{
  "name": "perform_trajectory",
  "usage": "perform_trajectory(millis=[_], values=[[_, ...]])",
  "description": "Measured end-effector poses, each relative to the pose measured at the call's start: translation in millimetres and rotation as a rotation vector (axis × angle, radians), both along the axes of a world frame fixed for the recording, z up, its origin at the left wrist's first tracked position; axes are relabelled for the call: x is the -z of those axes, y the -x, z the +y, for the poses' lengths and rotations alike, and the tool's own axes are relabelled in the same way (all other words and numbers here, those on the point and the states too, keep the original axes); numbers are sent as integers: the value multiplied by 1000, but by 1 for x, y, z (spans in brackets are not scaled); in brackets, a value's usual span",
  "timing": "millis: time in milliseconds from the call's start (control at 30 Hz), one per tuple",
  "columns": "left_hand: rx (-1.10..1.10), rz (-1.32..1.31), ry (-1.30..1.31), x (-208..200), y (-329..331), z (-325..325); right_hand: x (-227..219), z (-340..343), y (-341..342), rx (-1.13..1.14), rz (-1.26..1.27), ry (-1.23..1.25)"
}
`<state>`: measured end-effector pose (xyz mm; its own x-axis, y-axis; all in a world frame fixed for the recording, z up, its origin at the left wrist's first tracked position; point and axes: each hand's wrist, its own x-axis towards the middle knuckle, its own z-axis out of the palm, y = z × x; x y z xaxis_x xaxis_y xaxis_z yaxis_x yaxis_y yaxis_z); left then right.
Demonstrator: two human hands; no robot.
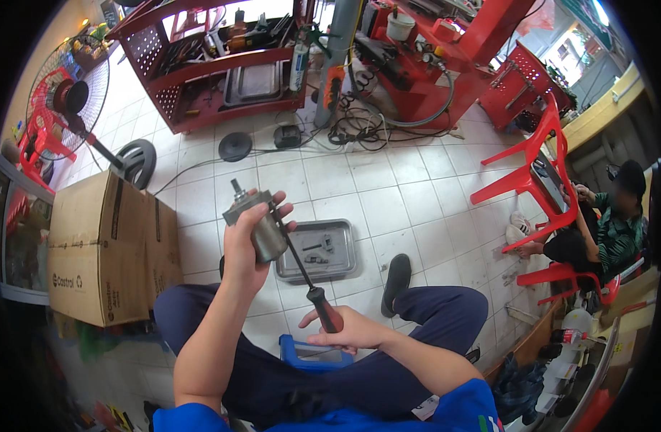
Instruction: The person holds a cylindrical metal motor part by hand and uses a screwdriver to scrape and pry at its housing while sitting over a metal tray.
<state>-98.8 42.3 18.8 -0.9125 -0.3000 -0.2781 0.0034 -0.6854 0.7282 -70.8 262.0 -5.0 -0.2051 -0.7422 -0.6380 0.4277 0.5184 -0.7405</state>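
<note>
My left hand (245, 245) is raised and grips a grey metal motor cylinder (262, 225) with a short shaft poking out of its top end. My right hand (345, 331) holds a screwdriver (301, 268) by its dark red-and-black handle. The long shaft runs up and to the left, and its tip rests against the cylinder's upper end near my left fingers. Both hands are above my lap; I sit with dark blue trousers over a white tiled floor.
A steel tray (345, 268) with small parts lies on the floor just beyond my hands. A cardboard box (93, 248) stands at left, a blue stool (294, 354) between my legs. Red tool carts (201, 86), a fan (64, 97), red chairs (532, 180) and a seated person (611, 223) surround.
</note>
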Motion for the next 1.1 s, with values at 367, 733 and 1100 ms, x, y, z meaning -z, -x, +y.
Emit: perform_trajectory(millis=[367,733,1100], values=[[-76,24,-69,3,6,-6,12,-1,-20,652,-95,219],[-93,-15,-19,2,8,-9,48,10,-28,518,532,402],[-78,-7,-13,6,7,-3,33,18,-20,212,666,308]])
